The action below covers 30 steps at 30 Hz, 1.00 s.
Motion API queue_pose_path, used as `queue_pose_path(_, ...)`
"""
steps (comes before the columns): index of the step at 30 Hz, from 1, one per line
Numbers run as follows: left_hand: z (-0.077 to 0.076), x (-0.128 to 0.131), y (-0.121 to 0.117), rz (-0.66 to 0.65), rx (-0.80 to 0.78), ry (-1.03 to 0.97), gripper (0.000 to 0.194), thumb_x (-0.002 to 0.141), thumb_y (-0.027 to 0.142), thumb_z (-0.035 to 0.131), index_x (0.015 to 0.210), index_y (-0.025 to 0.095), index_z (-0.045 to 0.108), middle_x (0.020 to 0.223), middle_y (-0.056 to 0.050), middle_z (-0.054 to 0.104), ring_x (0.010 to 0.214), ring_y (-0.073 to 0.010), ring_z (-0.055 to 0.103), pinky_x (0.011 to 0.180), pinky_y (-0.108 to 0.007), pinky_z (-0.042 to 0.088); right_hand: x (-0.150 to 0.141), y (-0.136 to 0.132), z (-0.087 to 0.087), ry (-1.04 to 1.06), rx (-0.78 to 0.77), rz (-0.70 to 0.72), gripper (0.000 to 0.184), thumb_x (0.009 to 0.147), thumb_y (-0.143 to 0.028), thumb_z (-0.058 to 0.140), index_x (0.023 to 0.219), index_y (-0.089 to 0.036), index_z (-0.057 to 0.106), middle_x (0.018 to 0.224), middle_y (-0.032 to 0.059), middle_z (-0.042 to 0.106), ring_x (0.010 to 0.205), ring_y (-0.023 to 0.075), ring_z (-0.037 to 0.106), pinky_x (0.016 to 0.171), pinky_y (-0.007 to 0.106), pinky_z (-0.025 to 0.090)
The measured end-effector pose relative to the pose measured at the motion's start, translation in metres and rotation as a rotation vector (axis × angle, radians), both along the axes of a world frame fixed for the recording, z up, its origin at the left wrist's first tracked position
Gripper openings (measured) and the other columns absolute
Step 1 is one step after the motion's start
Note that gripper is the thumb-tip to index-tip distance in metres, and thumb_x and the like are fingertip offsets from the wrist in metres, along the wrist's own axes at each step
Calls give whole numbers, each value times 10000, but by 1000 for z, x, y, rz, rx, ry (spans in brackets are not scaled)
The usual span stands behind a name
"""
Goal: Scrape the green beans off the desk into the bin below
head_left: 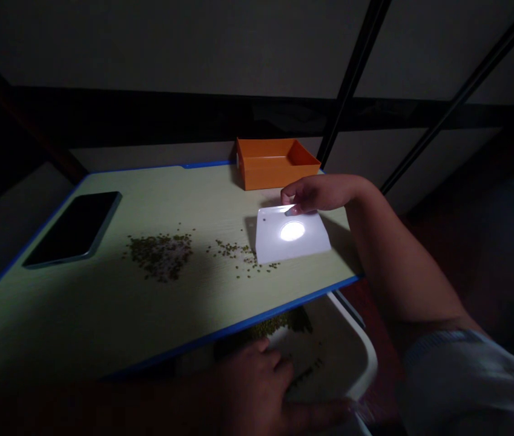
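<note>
A white plastic scraper stands tilted on the table, with a bright spot of light on its face. My right hand pinches its top edge between thumb and fingers. Small green beans lie scattered at the scraper's left edge and below it. Further left is a bigger loose pile of beans. In the dark below the table's front edge, my left hand is over a white tub, its thumb stretched out to the right, apart from the fingers. More green beans lie inside the tub.
A pale table with a blue edge fills the middle. An orange open box stands at its back right, just behind my right hand. A dark phone lies at the left. Behind the table are panels with dark strips.
</note>
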<state>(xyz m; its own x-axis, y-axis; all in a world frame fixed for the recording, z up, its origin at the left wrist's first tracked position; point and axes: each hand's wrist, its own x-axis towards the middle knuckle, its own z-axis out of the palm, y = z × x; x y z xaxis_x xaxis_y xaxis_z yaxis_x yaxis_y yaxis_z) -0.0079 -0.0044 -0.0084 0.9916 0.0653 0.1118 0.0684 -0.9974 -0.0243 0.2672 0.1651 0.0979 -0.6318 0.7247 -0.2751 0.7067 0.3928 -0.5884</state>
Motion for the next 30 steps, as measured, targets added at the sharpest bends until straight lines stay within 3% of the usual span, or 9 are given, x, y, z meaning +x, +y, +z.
queue_pose_path(23,-2,1,1,-19,16,-33,627,989,464,490,1553,436,217,951,-25,683,720,-197,630,652,-316,496,-2,-3,1,-1,23,-42,158,835,-314,615,855,-172,549,753,-5,514,672,122,442,638,274,362)
queue_pose_path(30,-3,-2,0,-33,-15,-3,655,991,458,487,1565,421,173,956,-26,691,777,-211,645,739,-355,526,-4,-2,-3,7,44,-47,144,847,-302,596,842,-167,545,736,-8,489,650,113,429,611,264,352)
